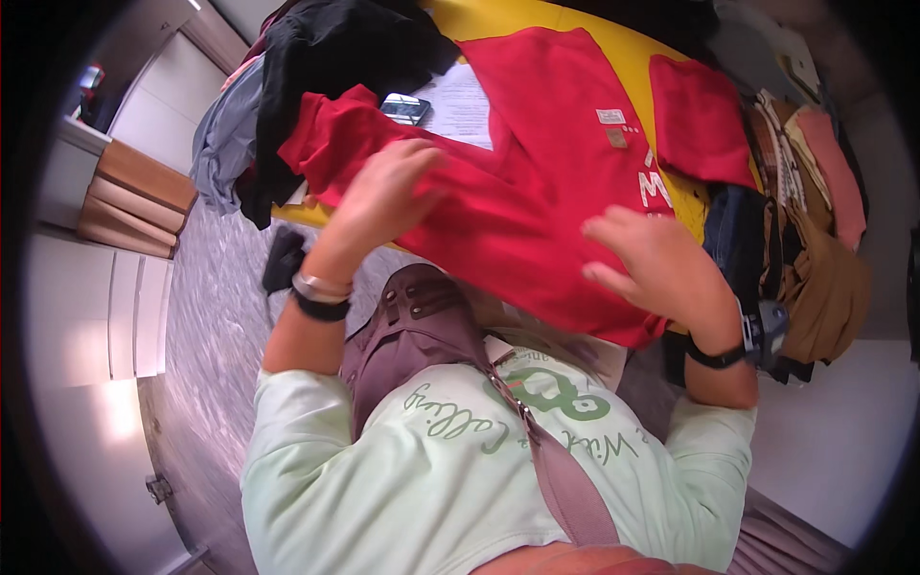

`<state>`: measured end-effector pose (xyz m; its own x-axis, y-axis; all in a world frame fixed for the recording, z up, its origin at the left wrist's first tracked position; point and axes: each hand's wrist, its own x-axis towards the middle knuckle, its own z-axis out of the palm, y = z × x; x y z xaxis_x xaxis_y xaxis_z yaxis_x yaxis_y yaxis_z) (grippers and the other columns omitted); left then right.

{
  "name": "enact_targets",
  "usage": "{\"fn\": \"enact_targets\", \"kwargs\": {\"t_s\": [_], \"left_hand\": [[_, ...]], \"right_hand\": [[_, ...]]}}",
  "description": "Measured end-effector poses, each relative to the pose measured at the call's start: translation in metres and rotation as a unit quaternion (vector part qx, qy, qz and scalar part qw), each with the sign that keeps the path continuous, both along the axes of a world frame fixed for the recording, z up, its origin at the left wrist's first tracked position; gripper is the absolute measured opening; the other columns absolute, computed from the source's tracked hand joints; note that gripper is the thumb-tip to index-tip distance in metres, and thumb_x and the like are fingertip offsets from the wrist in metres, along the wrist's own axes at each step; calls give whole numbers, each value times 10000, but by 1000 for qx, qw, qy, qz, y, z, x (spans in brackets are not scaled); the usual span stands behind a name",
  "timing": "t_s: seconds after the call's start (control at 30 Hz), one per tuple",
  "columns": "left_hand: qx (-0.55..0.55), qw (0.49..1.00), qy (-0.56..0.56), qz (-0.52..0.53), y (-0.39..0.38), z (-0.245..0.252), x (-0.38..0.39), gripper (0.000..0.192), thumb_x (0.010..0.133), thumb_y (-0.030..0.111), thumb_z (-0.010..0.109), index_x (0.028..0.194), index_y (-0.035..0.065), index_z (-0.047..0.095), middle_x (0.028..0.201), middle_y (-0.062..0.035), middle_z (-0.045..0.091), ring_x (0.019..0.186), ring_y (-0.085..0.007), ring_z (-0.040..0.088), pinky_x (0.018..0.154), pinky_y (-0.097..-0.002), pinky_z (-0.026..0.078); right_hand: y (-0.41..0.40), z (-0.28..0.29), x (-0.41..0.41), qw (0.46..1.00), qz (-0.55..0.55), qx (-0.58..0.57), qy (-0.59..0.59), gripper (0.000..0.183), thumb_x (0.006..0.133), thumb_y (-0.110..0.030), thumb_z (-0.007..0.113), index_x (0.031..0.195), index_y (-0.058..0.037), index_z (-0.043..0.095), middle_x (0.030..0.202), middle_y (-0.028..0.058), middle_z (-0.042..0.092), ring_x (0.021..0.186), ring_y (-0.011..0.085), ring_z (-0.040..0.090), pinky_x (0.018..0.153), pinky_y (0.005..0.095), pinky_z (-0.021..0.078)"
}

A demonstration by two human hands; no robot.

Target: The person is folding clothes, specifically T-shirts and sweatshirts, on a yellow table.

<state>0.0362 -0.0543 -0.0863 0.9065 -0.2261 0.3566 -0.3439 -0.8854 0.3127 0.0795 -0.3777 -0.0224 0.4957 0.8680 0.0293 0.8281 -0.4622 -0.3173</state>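
A red long-sleeved garment point(532, 194) with white lettering and small patches lies spread before me. Its lower part hangs over the near edge of a yellow table point(625, 43). Over its left part is my left hand point(395, 188), thumb apart from the fingers, holding nothing I can see. My right hand point(650, 262) hovers by the lettering with fingers spread; whether it touches the cloth is hard to tell. Another red section point(701, 122), apparently a sleeve, lies at the right. Behind the garment, a printed sheet point(460, 104) and a smartphone point(405, 108) are partly covered.
Black clothing point(345, 50) and a grey-blue garment point(230, 129) drape over the table's left end. At the right are piled clothes, including brown trousers point(826, 295), dark jeans point(733, 230) and a pink garment point(834, 172). A shoulder bag point(417, 323) hangs against my front.
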Motion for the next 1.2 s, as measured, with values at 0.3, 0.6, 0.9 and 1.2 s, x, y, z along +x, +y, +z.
{"fn": "enact_targets", "kwargs": {"t_s": [0.3, 0.6, 0.9, 1.2], "left_hand": [[19, 982, 143, 124, -21, -23, 170, 243, 844, 270, 650, 965, 69, 711, 954, -191, 695, 931, -357, 662, 813, -435, 525], [-233, 894, 91, 372, -17, -44, 264, 597, 848, 367, 692, 1269, -9, 496, 1267, -260, 552, 1186, -395, 561, 991, -429, 468], [-535, 818, -146, 153, -26, -46, 296, 233, 834, 74, 662, 1062, 40, 624, 991, -142, 690, 949, -220, 664, 818, -332, 526], [-736, 672, 69, -46, -79, -47, 271, 273, 897, 54, 648, 1158, -8, 599, 1048, -97, 659, 943, -148, 627, 828, -276, 516]], "right_hand": [[139, -86, 189, 952, -115, 253, 129, 180, 859, -151, 636, 950, 1, 667, 826, 131, 687, 721, 250, 673, 634, 359, 528], [121, -130, 218, 807, -175, 394, 405, 140, 934, -117, 583, 1015, -26, 651, 819, 44, 661, 639, 96, 627, 552, 228, 501], [115, -104, 235, 760, -192, 425, 452, 166, 954, -150, 587, 1066, -40, 641, 874, 53, 673, 700, 115, 651, 590, 231, 511], [90, -92, 252, 699, -237, 528, 420, 182, 939, -182, 626, 1042, -33, 647, 849, 41, 676, 703, 118, 656, 617, 226, 518]]}}
